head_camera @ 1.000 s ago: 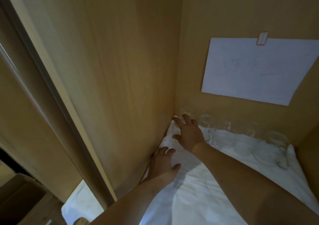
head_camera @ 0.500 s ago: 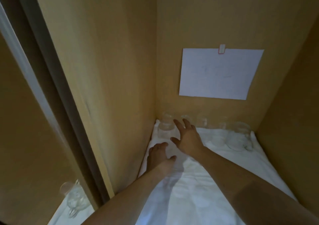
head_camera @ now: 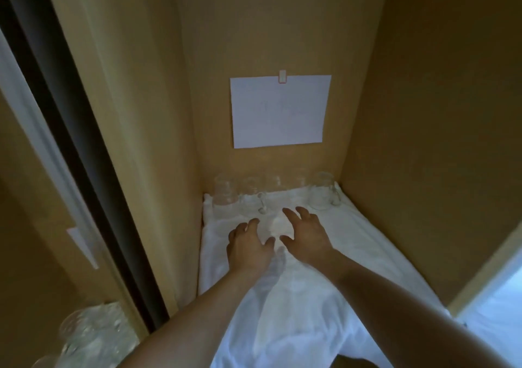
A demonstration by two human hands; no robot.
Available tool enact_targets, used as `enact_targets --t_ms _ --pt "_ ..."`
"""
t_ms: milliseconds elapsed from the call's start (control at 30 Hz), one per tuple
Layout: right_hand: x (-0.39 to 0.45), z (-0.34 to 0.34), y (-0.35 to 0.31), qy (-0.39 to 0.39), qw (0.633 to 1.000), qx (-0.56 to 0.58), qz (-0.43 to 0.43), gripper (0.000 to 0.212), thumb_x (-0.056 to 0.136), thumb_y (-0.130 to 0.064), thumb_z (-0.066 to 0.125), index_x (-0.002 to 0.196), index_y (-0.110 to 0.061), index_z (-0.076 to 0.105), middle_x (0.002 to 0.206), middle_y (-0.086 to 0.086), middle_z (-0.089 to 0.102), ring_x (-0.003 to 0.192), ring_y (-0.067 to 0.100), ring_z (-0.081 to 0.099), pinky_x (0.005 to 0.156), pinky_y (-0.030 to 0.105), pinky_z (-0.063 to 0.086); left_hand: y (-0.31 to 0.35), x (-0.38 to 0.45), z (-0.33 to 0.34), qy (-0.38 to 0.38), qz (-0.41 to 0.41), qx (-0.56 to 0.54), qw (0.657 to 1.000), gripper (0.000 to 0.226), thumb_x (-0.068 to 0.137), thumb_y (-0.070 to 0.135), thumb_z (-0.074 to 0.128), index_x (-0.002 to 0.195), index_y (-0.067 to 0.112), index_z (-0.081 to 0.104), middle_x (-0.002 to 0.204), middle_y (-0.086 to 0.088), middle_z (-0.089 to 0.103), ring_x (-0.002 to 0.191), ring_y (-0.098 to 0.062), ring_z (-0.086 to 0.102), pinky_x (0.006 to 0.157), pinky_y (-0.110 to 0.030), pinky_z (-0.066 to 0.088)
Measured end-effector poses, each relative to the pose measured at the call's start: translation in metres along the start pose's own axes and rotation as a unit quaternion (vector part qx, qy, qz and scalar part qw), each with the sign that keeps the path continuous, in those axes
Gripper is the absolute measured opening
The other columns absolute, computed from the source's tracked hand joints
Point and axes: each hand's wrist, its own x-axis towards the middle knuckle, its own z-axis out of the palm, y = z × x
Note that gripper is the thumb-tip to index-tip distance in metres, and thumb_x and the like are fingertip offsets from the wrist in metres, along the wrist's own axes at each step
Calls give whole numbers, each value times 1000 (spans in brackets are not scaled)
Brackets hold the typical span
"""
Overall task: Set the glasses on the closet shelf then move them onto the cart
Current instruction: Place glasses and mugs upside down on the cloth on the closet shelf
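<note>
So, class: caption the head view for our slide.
Both hands, left and right, spread over the white cloth before a row of glasses.

Home closet: wooden shelf walls [head_camera: 423, 113]

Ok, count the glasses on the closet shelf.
5 glasses in a row along the back wall: left corner, second, middle, fourth, right end. A sixth may sit between the left hand and right hand; too blurred to tell.

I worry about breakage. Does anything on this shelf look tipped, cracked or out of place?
Nothing stands out. The glasses stand upright in a row by the back wall on the white cloth, which is merely wrinkled. Cracks would not show here.
</note>
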Motion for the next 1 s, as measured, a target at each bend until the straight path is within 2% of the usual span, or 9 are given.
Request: enact_targets --t_ms 200,367,633,833,1000 --pt "-53 -5 21 11 999 -4 48 73 95 -44 61 157 -29 26 159 10 30 137 33 38 109 45 43 26 -21 -8 -29 48 -2 998 62 94 46 62 149 23 44 148 -7 50 138 -30 39 108 -39 42" --pt "-89 -15 29 -1 997 -2 79 72 97 -43 58 158 -29 22 162 8 25 143 31 32 112 42 38 45 -45 -13 -44 59 -6 997 60 94 45 63 148 25 45 148 -6 49 139 -31 37 108 -38 40" --pt "-146 -34 48 -2 997 11 77 72 96 -43 61 158 -27 26 161 8 28 143 30 30 111 43 41 76 -106 -20 -39 73 -15 996 59 94 45 61 148 26 44 150 -5 46 140 -30 35 110 -44 40" --pt "-204 -55 59 -2 998 23 53 69 96 -40 61 156 -23 30 155 8 35 139 31 35 106 45 45 88 -168 -31 -34 69 -1 997 59 95 45 61 148 25 44 151 -4 44 142 -30 33 111 -42 39" --pt "-242 -59 56 -3 998 52 32 69 96 -39 63 155 -22 32 152 9 39 136 32 37 107 42 41 87 -214 -43 -17 58 -7 998 59 94 44 61 147 25 45 152 -4 43 142 -29 32 111 -43 39"
